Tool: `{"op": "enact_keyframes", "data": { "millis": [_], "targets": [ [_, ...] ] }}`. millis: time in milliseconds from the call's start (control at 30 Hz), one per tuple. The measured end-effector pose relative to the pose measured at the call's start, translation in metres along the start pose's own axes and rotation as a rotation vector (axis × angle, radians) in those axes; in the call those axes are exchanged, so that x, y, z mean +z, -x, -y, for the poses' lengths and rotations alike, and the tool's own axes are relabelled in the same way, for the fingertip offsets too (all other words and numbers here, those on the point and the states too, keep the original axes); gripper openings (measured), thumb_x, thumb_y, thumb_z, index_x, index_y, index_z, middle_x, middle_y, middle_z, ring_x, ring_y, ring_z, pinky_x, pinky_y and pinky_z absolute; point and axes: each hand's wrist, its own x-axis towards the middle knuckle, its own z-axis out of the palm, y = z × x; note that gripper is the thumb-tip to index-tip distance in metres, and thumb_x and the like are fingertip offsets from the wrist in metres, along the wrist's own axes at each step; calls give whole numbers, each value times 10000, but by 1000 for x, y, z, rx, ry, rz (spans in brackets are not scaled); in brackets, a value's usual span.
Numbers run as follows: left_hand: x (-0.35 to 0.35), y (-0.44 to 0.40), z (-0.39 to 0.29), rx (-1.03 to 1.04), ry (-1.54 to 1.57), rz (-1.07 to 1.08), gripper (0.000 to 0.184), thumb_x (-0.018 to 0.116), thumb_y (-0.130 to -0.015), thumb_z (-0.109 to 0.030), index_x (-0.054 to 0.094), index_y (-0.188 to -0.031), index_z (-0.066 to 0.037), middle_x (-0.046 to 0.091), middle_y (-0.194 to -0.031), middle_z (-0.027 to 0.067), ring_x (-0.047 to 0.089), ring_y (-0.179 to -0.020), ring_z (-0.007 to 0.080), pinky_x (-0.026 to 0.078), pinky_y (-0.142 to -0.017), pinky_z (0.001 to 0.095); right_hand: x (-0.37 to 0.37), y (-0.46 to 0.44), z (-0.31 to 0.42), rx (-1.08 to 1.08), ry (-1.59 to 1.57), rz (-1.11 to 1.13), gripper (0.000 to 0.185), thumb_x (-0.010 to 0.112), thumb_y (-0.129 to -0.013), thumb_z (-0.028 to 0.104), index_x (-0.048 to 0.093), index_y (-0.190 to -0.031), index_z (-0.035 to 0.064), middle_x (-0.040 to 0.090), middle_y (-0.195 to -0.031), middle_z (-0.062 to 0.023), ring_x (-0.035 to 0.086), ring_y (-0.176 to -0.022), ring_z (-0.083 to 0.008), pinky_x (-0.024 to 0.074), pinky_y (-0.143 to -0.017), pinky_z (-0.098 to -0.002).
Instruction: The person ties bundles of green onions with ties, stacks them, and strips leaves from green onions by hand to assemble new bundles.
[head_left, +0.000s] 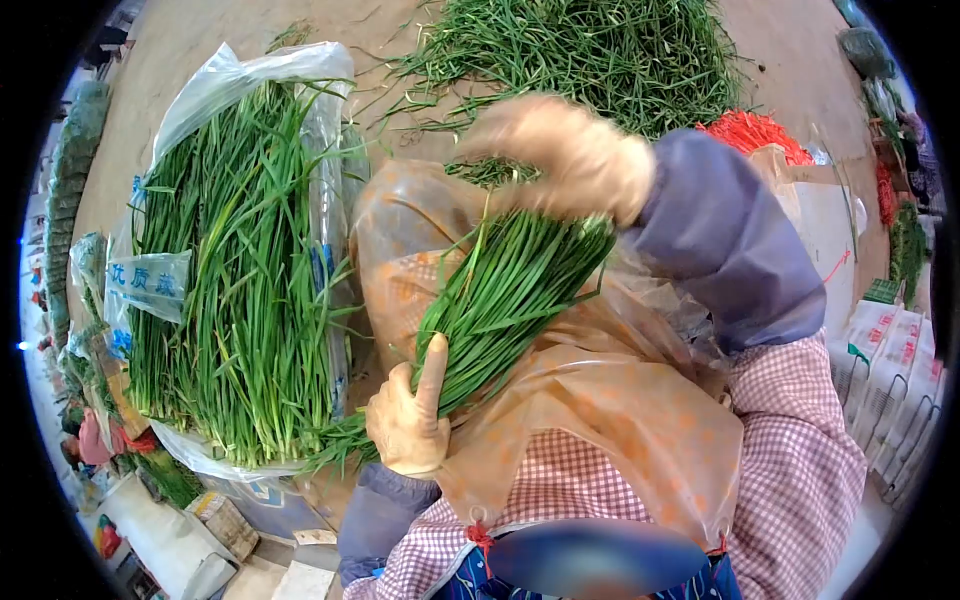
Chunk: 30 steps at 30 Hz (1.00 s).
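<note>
A bunch of garlic chives (pixel 520 300) lies slanted across my lap, on a translucent orange-spotted plastic apron (pixel 610 400). My left hand (pixel 408 415), in a tan glove, is closed around its lower left part, with the index finger stretched along the leaves. Above the bunch's upper end is my right hand (pixel 570 155), gloved alike and smeared by motion, so its fingers cannot be made out. Whether it touches the chives is unclear. To my left, an open clear plastic bag (pixel 230 75) holds a thick stack of chives (pixel 250 270).
A loose heap of chives (pixel 590 60) spreads over the floor (pixel 370 30) ahead. Red ties (pixel 760 135) lie at the right, by a pale box (pixel 825 225). White packages (pixel 885 345) stand farther right. Packed greens (pixel 80 150) line the far left.
</note>
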Motion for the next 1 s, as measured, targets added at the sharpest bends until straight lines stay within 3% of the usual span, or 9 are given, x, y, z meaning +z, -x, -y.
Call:
{"op": "enact_keyframes", "data": {
  "millis": [200, 333, 433, 533, 667, 733, 867, 933, 1000],
  "targets": [
    [3, 6, -1, -31, 44, -46, 1080, 687, -508, 3, 329, -1497, -241, 562, -978, 168, 578, -701, 360, 472, -579, 463, 52, -9, 5, 31, 69, 143, 207, 690, -799, 208, 654, -976, 106, 627, -1012, -65, 599, -1015, -301, 359, -1041, -526],
    [2, 4, 1, -36, 59, -23, 1072, 680, -519, 22, 316, -1503, -201, 567, -985, 161, 587, -720, 357, 481, -594, 460, 22, 16, -22, 77, 469, -235, 210, 660, -776, 23, 690, -964, 111, 666, -900, -76, 640, -944, -254, 452, -1013, -469],
    [3, 3, 2, -14, 19, -10, 1081, 683, -524, 32, 303, -1509, -199, 568, -981, 161, 594, -737, 354, 490, -612, 456, -13, 29, -93, 527, 465, -255, 186, 693, -846, 147, 689, -1016, 72, 683, -945, -108, 643, -961, -248, 482, -973, -362],
    [-1, 3, 0, -47, 35, 45, 1061, 672, -524, 39, 326, -1501, -190, 566, -963, 149, 598, -750, 351, 496, -629, 443, -46, 50, -127, 918, 540, -307, 413, 656, -915, 335, 643, -1130, -17, 683, -1114, -153, 632, -1070, -253, 473, -950, -312],
    [-5, -2, -4, -139, 299, 18, 972, 569, -555, 103, 381, -1475, -152, 583, -1049, 149, 616, -882, 349, 507, -769, 410, -42, 99, -183, 990, 111, -793, 460, 654, -915, 352, 624, -1170, -30, 703, -1058, -137, 652, -976, -209, 480, -875, -307],
    [-8, -4, -4, -196, 502, 48, 924, 473, -589, 157, 378, -1472, -99, 590, -1231, 166, 627, -1052, 321, 497, -923, 373, -32, 113, -183, 1094, -46, -602, 478, 639, -913, 359, 614, -1227, 0, 633, -1227, -191, 600, -1157, -294, 449, -993, -352],
    [-9, -8, 0, -257, 778, 93, 826, 443, -665, 192, 351, -1460, -13, 521, -1376, 185, 533, -1236, 238, 423, -1034, 329, -24, 114, -165, 1019, -5, -429, 528, 619, -919, 394, 577, -1271, 2, 631, -1219, -197, 614, -1110, -324, 466, -968, -362],
    [-15, -12, -7, -267, 837, 89, 829, 447, -648, 172, 353, -1454, 5, 549, -1336, 205, 549, -1221, 252, 434, -1022, 332, -18, 109, -138, 698, 366, -599, 581, 606, -916, 456, 567, -1271, -3, 637, -1192, -188, 616, -1085, -330, 475, -957, -389],
    [-14, -12, -8, -282, 878, 68, 839, 451, -621, 139, 369, -1446, 14, 557, -1319, 222, 566, -1209, 269, 448, -1007, 331, -42, 87, -52, 580, -108, -602, 656, 597, -889, 537, 567, -1255, -6, 625, -1189, -179, 596, -1106, -332, 464, -975, -407]
  ]
}}
